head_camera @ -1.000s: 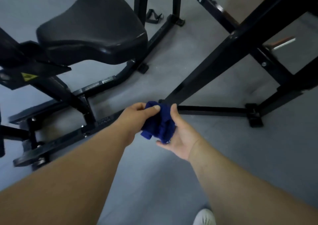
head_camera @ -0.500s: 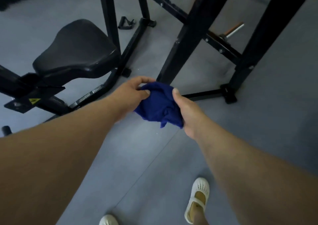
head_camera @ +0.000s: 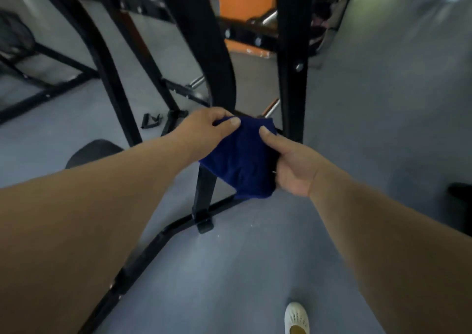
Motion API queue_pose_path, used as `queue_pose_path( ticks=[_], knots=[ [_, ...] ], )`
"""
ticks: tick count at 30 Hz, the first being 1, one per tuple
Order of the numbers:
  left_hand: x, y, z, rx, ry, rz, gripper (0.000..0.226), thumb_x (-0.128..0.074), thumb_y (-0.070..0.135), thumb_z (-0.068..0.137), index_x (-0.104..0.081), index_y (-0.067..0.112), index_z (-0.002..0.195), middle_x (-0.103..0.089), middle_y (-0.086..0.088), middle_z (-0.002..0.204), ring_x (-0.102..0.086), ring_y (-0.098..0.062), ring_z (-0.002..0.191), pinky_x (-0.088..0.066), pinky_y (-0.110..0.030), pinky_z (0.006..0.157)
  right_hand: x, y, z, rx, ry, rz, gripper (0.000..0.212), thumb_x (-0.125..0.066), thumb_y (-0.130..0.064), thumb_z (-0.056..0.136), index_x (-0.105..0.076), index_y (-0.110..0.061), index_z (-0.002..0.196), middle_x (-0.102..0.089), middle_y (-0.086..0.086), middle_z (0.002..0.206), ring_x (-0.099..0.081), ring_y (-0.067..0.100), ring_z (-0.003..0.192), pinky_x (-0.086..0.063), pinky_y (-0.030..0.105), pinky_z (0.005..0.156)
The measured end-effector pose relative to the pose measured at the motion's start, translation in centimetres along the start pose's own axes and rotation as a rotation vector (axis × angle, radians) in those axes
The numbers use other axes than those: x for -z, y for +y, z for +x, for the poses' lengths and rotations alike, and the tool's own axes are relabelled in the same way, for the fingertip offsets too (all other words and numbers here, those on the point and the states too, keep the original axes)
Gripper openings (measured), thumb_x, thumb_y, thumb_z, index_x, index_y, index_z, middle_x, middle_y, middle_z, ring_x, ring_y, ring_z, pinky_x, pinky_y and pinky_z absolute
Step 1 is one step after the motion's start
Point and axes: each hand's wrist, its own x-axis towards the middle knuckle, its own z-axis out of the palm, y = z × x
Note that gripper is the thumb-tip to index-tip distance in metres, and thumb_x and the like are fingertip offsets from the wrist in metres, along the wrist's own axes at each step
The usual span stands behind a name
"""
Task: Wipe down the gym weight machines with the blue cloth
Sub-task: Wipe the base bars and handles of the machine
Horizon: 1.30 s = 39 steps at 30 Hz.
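Between both hands, cloth (head_camera: 242,157) is pinched at its upper corners by left hand (head_camera: 204,131) and right hand (head_camera: 293,165), held just in front of black upright (head_camera: 291,78), nearer the right hand.

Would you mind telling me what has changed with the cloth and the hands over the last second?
The blue cloth has gone from a bunched wad to a flatter, spread piece, pulled open between the left hand and right hand. The view has swung up along the black machine frame, leaving the black seat mostly out of view at the lower left. Both hands still hold the cloth, which has not touched the frame.
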Motion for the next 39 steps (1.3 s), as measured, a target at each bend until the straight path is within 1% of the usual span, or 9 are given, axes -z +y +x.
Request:
queue_pose_path(
  ticks=[5, 10, 14, 19, 23, 26, 31, 35, 39],
  knots=[
    [2.2, 6.6, 0.6, -0.203, 0.184, 0.035, 0.023, -0.063, 0.035, 0.092, -0.063, 0.027, 0.115, -0.064, 0.011, 0.108, -0.056, 0.003, 0.09, -0.039, -0.003, 0.066, 0.0, -6.8, -2.5, 0.213, 0.192, -0.072, 0.036, -0.06, -0.035, 0.096, -0.061, -0.014, 0.126, -0.067, 0.009, 0.124, -0.063, 0.03, 0.113, -0.048, 0.055, 0.1],
    [4.0, 14.0, 0.7, -0.235, -0.219, -0.049, 0.062, -0.074, 0.036, 0.083, -0.046, 0.03, 0.138, -0.053, 0.013, 0.133, -0.048, -0.003, 0.121, -0.047, -0.016, 0.094, -1.2, -14.9, -6.4, 0.394, 0.208, -0.242, 0.024, -0.058, -0.015, 0.097, -0.065, -0.013, 0.12, -0.071, 0.011, 0.111, -0.068, 0.028, 0.103, -0.058, 0.041, 0.084],
    [5.1, 19.4, 1.5, -0.289, -0.178, -0.115, 0.066, -0.081, 0.028, 0.077, -0.044, 0.024, 0.131, -0.059, 0.012, 0.118, -0.059, -0.005, 0.107, -0.052, -0.02, 0.089, -2.1, -21.5, -8.8, 0.579, 0.327, -0.459, 0.017, -0.056, -0.017, 0.097, -0.068, -0.021, 0.109, -0.071, 0.007, 0.107, -0.067, 0.023, 0.098, -0.054, 0.032, 0.076],
    [7.6, 26.1, 2.7, -0.302, -0.111, -0.108, 0.077, -0.083, 0.055, 0.064, -0.049, 0.024, 0.126, -0.068, 0.004, 0.114, -0.068, -0.015, 0.101, -0.057, -0.039, 0.085, -3.1, -30.0, -10.6, 0.782, 0.516, -0.925, 0.012, -0.062, -0.033, 0.094, -0.059, -0.027, 0.083, -0.063, -0.002, 0.089, -0.061, 0.018, 0.086, -0.044, 0.03, 0.07],
    [11.2, 30.9, 2.5, -0.264, -0.085, -0.139, 0.049, -0.079, 0.049, 0.075, -0.062, 0.021, 0.112, -0.073, 0.001, 0.105, -0.071, -0.017, 0.095, -0.058, -0.039, 0.086, -3.9, -36.0, -11.3, 0.877, 0.602, -0.864, 0.026, -0.071, -0.042, 0.085, -0.059, -0.021, 0.097, -0.061, -0.006, 0.091, -0.059, 0.016, 0.088, -0.048, 0.032, 0.078],
    [14.1, 33.2, 1.9, -0.216, -0.103, -0.298, 0.034, -0.069, 0.038, 0.087, -0.066, 0.013, 0.11, -0.074, -0.006, 0.106, -0.071, -0.023, 0.098, -0.055, -0.04, 0.091, -4.9, -39.2, -10.8, 0.887, 0.562, -0.76, 0.032, -0.074, -0.042, 0.082, -0.058, -0.021, 0.1, -0.061, -0.006, 0.094, -0.06, 0.017, 0.092, -0.051, 0.037, 0.083],
    [19.9, 36.0, 1.6, -0.197, 0.262, -0.602, 0.029, -0.068, 0.032, 0.089, -0.067, 0.012, 0.11, -0.074, -0.008, 0.105, -0.07, -0.024, 0.095, -0.057, -0.034, 0.077, -9.9, -43.2, -10.2, 1.107, 0.459, -0.73, 0.017, -0.06, -0.048, 0.09, -0.06, -0.031, 0.094, -0.063, -0.014, 0.089, -0.062, 0.013, 0.092, -0.051, 0.04, 0.086],
    [24.8, 38.9, 0.3, -0.191, 0.455, -0.649, 0.023, -0.064, 0.031, 0.093, -0.067, 0.012, 0.106, -0.072, -0.008, 0.104, -0.067, -0.025, 0.097, -0.057, -0.038, 0.081, -15.4, -45.0, -10.9, 1.122, 0.033, -0.71, 0.027, -0.058, -0.055, 0.089, -0.058, -0.041, 0.112, -0.062, -0.022, 0.107, -0.059, -0.001, 0.1, -0.046, 0.019, 0.079],
    [28.6, 41.6, -1.1, -0.266, 0.496, -0.57, 0.018, -0.052, 0.026, 0.099, -0.067, 0.016, 0.101, -0.072, -0.007, 0.101, -0.065, -0.022, 0.093, -0.053, -0.034, 0.075, -18.3, -46.6, -10.9, 1.256, -0.055, -0.713, 0.062, -0.07, -0.031, 0.088, -0.036, -0.048, 0.137, -0.056, -0.023, 0.118, -0.057, -0.005, 0.104, -0.043, 0.011, 0.083]
  ],
)
